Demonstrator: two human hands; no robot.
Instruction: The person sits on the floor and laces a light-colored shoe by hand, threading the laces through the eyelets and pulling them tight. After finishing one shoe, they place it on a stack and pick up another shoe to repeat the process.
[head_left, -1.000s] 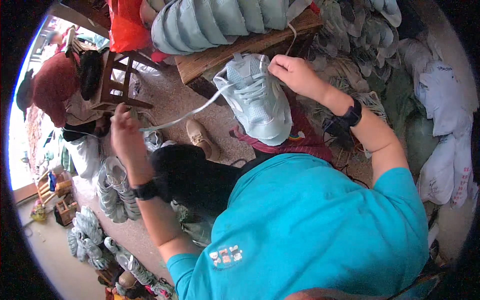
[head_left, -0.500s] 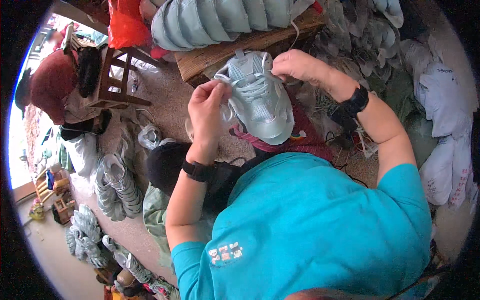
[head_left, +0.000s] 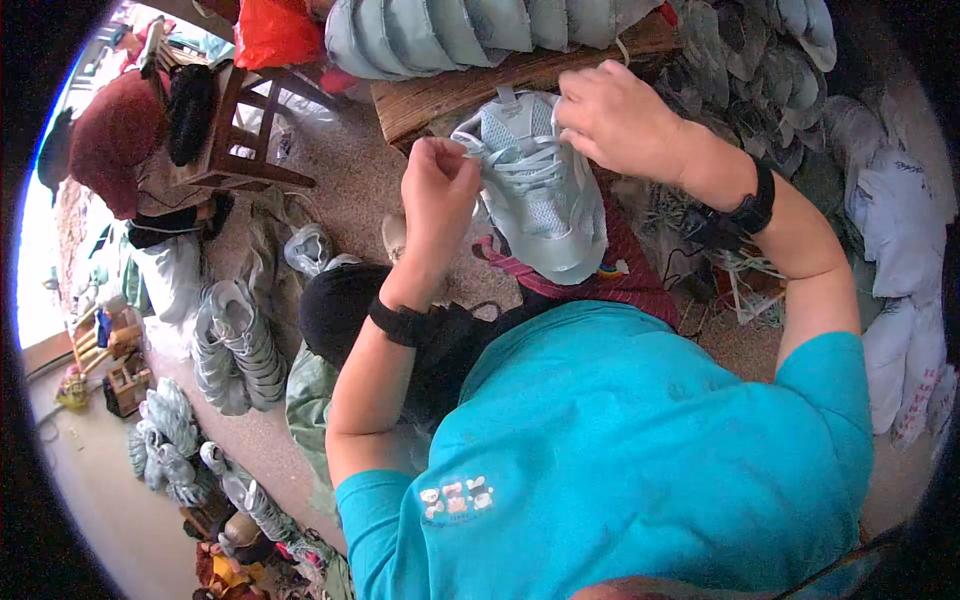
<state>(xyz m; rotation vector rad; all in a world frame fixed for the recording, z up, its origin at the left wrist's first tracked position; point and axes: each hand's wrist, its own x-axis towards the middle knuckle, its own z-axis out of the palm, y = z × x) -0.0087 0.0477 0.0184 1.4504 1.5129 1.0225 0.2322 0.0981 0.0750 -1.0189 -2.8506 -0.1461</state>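
Observation:
A pale grey-blue shoe upper [head_left: 550, 225] with mesh panels lies toe towards me, its tongue end against a wooden bench. Pale shoelaces [head_left: 535, 168] cross its front in several rows. My left hand [head_left: 438, 205] is closed in a pinch at the upper's left eyelet edge, with the lace at its fingertips. At the right edge, near the tongue, my right hand [head_left: 625, 120] has its fingers curled together. What those fingers hold is hidden behind them. Both wrists wear black bands.
The wooden bench [head_left: 440, 105] carries a row of nested grey-blue uppers [head_left: 450, 35]. More uppers [head_left: 235, 350] stand stacked on the floor at left. A wooden stool [head_left: 235, 150] and a red plastic bag [head_left: 275, 35] are at the upper left. White sacks [head_left: 895, 220] line the right side.
My right hand has lifted a little up and to the right, and its back now faces up more. My left hand stays by the left eyelets. The whole view has shifted slightly.

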